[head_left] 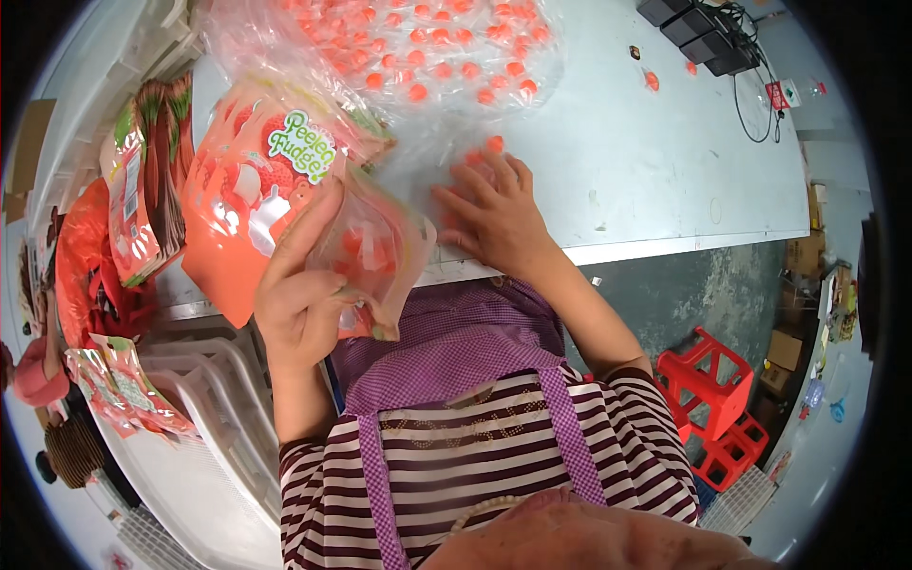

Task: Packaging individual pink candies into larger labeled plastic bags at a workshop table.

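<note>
My left hand (302,294) is closed on the edge of a small pouch (404,233) with a see-through side, its mouth turned toward the right. A few orange-red wrapped candies show inside it. Behind that hand lie printed pink-red pouches (233,209), a corner sticking out past the table's near edge. My right hand (508,214) is over the table's near edge, fingers apart and bent down around a few loose candies (495,144). What lies under its palm is hidden. Just beyond spreads a clear plastic bag of many orange-red candies (440,71).
A stack of folded pouches (147,185) stands at the left beside a red bag (85,256). White plastic trays (180,465) are stacked lower left. Black adapters with cables (698,33) sit far right on the table (655,161). Red stools (712,389) stand on the floor at right.
</note>
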Motion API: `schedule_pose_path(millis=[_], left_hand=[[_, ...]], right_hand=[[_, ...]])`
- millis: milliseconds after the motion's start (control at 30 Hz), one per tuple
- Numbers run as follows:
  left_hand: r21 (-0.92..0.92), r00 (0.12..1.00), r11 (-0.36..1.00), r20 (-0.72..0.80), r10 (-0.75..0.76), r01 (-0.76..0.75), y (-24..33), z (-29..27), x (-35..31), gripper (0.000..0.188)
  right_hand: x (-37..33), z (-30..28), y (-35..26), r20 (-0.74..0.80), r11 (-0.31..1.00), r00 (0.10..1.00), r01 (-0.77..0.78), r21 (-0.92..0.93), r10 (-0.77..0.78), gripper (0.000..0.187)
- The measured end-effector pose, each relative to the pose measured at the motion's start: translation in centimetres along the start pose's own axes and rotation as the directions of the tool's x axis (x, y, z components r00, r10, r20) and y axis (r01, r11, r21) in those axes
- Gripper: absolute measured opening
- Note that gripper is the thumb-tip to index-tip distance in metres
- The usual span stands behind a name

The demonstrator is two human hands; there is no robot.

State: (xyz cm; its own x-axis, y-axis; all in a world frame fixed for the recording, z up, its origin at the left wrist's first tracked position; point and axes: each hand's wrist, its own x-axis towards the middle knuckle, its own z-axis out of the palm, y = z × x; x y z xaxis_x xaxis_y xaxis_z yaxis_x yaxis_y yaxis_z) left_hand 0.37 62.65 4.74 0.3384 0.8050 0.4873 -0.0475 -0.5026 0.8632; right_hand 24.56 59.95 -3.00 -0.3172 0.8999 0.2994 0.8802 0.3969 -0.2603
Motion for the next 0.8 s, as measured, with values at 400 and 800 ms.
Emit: schedule_pose_path(millis=[400, 800], left_hand=[[0.241, 0.990, 0.970, 0.126, -0.070, 0.038, -4.2, 2.4, 0.3, 0.004], [0.233, 0.990, 0.972, 0.124, -0.064, 0.034, -4.9, 2.4, 0.2, 0.007]], right_hand=[[0.8, 1.1, 1.8, -0.252, 0.994, 0.963, 0.079, -0.075, -0.096, 0.028], [1.9, -0.4, 4.6, -0.030, 0.168, 0.545, -0.205, 0.964, 0.838, 0.011]])
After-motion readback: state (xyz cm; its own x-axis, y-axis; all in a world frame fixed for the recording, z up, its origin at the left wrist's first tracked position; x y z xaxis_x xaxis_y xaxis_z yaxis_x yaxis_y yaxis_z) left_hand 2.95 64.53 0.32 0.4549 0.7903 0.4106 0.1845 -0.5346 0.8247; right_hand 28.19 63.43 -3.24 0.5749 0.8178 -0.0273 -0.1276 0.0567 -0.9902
